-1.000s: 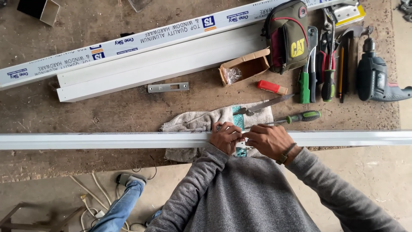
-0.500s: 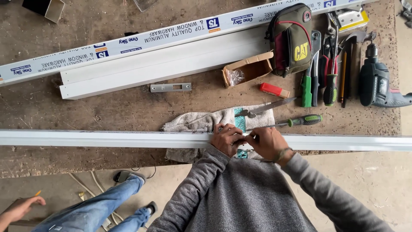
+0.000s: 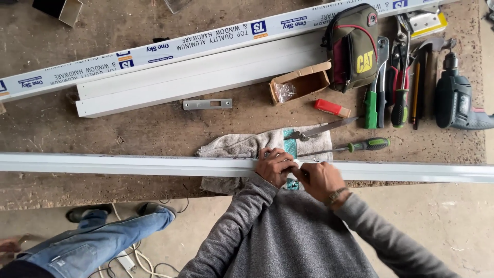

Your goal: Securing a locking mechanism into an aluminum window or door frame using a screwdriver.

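Working, head view: both hands sit together on the long white profile (image 3: 154,166), which lies lengthwise across the near edge of the bench (image 3: 128,131).
Left hand (image 3: 275,166): curled closed over the top of the profile, knuckles up, pinning it down; much as it was a second ago.
Right hand (image 3: 320,180): closed, fingers bent toward the left hand at the same spot on the profile; it may pinch something small, but what is between the fingers I cannot tell. It has drawn in slightly closer to the body than a second ago.
Profile: unmoved across all three pictures, resting partly on a grey cloth (image 3: 231,145).
Meaning: the hands hold one spot, so the fine work at that point looks ongoing, not finished.
Green-handled screwdriver (image 3: 355,147): just beyond the right hand on the bench, untouched and in the same place.
Changed nearby: another person's leg in blue jeans (image 3: 98,239) has stepped in at lower left, further in than half a second ago, with a shoe (image 3: 154,208) close under the bench edge.
Farther back: second white profile (image 3: 195,77), small metal plate (image 3: 207,104), open cardboard box (image 3: 303,81), tool pouch (image 3: 352,46), power drill (image 3: 458,100).
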